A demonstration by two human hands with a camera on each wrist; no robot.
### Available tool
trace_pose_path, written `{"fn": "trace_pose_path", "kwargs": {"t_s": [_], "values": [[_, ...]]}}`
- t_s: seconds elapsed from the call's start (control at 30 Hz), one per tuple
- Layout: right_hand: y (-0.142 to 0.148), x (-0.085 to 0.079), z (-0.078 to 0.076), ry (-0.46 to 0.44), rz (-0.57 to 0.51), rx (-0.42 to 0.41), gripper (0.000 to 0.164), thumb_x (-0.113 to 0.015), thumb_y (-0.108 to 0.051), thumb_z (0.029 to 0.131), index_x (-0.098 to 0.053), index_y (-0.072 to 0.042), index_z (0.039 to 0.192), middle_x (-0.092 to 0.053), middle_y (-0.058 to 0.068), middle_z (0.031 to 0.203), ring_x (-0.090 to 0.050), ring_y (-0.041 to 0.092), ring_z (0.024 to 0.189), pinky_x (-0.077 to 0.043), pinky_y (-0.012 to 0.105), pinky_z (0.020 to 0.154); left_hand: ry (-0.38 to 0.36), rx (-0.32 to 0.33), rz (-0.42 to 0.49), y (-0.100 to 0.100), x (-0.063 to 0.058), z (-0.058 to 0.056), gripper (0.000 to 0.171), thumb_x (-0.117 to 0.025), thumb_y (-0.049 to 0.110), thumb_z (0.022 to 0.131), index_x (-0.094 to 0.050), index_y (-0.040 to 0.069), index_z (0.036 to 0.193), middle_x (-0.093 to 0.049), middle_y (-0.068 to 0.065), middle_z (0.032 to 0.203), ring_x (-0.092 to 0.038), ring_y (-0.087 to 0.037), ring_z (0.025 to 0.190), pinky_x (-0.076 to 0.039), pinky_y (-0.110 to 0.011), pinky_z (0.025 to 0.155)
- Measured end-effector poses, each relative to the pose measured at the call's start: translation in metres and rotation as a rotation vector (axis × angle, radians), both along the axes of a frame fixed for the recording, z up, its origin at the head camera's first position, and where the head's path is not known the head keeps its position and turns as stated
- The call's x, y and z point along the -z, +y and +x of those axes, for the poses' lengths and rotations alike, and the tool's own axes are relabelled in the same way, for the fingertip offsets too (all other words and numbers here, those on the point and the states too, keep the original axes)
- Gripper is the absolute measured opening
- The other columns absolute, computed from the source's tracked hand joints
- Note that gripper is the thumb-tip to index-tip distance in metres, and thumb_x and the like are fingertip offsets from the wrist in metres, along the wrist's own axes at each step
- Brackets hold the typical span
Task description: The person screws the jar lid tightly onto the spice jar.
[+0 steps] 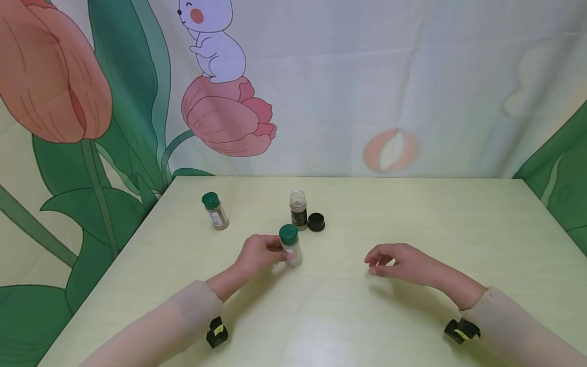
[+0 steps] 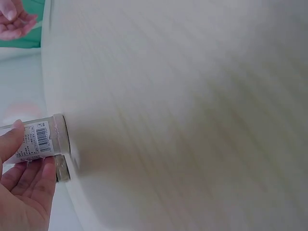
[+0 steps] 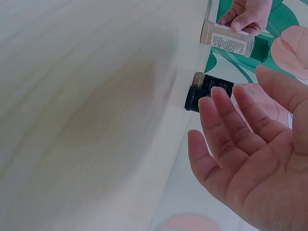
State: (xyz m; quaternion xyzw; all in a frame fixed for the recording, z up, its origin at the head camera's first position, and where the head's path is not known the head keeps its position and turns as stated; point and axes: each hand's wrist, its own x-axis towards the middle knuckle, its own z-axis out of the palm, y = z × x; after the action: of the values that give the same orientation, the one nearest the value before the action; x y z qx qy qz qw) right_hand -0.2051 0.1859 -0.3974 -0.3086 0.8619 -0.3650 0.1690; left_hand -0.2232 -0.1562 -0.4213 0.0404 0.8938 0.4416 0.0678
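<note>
Head view: I watch from a distance as a person in pale sleeves (image 1: 192, 300) reaches over a pale table (image 1: 394, 214) with both bare hands.
Left hand (image 1: 259, 252): Thumb and fingers close in from opposite sides on the green-capped jar (image 1: 291, 243), parted only by its width; I see them gripping the body below the lid.
Green-capped jar: Upright in that grip, near the middle of the table, just in front of the uncapped jar (image 1: 298, 211). I cannot tell whether its base touches the tabletop.
Barcode label (image 2: 37, 138): Faces my left wrist view, between the thumb and the fingers.
Right hand (image 1: 398, 262): Well apart from the jars, above the table, fingers loosely bent and spread, thumb clear of them, grasping nothing.
Uncapped jar: Stands with a dark label and a clear mouth.
Black cap (image 1: 316, 222): Sits just beside the uncapped jar.
Second green-capped jar (image 1: 215, 211): Stands farther left, well apart from the others.
Backdrop (image 1: 330, 102): Printed tulips and a white animal.
</note>
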Motion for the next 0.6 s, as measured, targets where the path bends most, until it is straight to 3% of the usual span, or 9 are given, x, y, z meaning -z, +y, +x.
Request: {"fn": "trace_pose_path", "kwargs": {"t_s": [0.6], "values": [[0.001,0.001,0.0,0.002,0.003,-0.009,0.027,-0.066,-0.022,0.099,-0.068,-0.002,0.117,-0.075,0.0,0.102,-0.063,0.0,0.094,-0.055,0.023,0.082,0.002,-0.071,-0.024,-0.019,-0.002,-0.013,0.04,-0.08,0.013,0.089,-0.071,-0.001,0.125,-0.074,-0.019,0.124,-0.071,-0.034,0.118,-0.054,-0.047,0.104]]}}
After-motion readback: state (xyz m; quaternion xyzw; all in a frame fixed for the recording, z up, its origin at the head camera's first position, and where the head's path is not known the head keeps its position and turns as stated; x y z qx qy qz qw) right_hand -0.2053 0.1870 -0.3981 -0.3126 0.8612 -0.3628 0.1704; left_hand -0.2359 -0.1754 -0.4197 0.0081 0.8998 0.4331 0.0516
